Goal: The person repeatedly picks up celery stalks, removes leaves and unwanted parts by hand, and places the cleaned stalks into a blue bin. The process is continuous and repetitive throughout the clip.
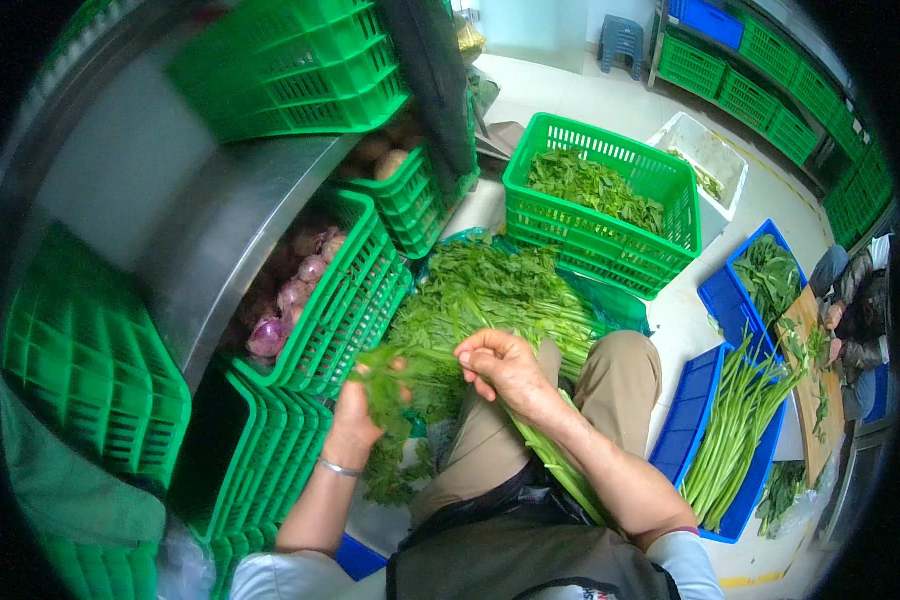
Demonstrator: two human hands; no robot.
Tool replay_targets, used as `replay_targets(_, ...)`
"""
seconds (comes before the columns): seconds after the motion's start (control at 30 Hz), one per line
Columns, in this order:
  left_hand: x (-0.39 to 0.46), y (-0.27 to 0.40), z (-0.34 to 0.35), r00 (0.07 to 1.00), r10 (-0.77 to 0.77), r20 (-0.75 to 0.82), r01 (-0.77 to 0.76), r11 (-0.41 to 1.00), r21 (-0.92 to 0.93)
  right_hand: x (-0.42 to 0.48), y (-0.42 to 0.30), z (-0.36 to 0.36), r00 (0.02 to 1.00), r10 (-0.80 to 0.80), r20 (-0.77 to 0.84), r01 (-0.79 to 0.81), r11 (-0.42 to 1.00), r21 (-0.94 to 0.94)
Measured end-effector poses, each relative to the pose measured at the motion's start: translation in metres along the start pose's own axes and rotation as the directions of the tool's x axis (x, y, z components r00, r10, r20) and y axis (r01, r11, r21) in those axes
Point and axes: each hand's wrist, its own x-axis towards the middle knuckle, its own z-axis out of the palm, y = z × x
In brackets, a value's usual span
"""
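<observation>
My left hand (356, 420), with a bracelet at the wrist, is closed around a bunch of green celery leaves (390, 397), which look blurred. To its right, my right hand (510, 371) pinches thumb and forefinger at a thin leafy stem running from that bunch; the fingertips partly hide it. Pale green celery stalks (551, 450) lie across my lap beneath my right forearm. Just beyond my knees, a large heap of leafy celery (495, 292) rests on green plastic sheeting (622, 307). More loose leaves (401, 472) hang or lie below my left hand.
Left are a green crate (345, 307) of red onions, stacked green crates (270, 442) and a steel shelf edge (262, 232). Ahead stands a green crate (604, 259) of leaves, beside a white foam box (735, 172). Right, a blue bin (679, 420) holds long stems; another person's hands (834, 330) work at a board (825, 405).
</observation>
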Motion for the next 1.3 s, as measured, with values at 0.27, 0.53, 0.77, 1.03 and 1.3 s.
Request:
replay_targets(0.27,-0.026,0.005,0.008,0.958,-0.092,0.273,0.013,0.96,0.279,-0.032,-0.044,-0.012,0.857,-0.478,0.191,0.451,0.519,-0.726)
replay_targets(0.53,-0.058,-0.11,0.057,0.762,-0.576,0.296,0.338,0.743,0.578,-0.169,-0.029,-0.061,0.95,-0.276,-0.149,-0.029,0.394,-0.919)
replay_targets(0.77,-0.09,-0.124,0.17,0.753,-0.464,0.467,0.162,0.819,0.551,-0.234,0.013,-0.072,0.867,-0.413,-0.279,-0.154,0.311,-0.938)
replay_targets(1.03,-0.099,-0.142,0.243,0.677,-0.34,0.653,-0.063,0.857,0.512,-0.327,-0.043,-0.164,0.607,-0.66,-0.442,-0.056,0.519,-0.853)
replay_targets(1.3,-0.071,-0.146,0.23,0.777,-0.37,0.509,-0.046,0.773,0.633,-0.415,-0.081,-0.316,0.246,-0.655,-0.714,-0.361,0.622,-0.695)
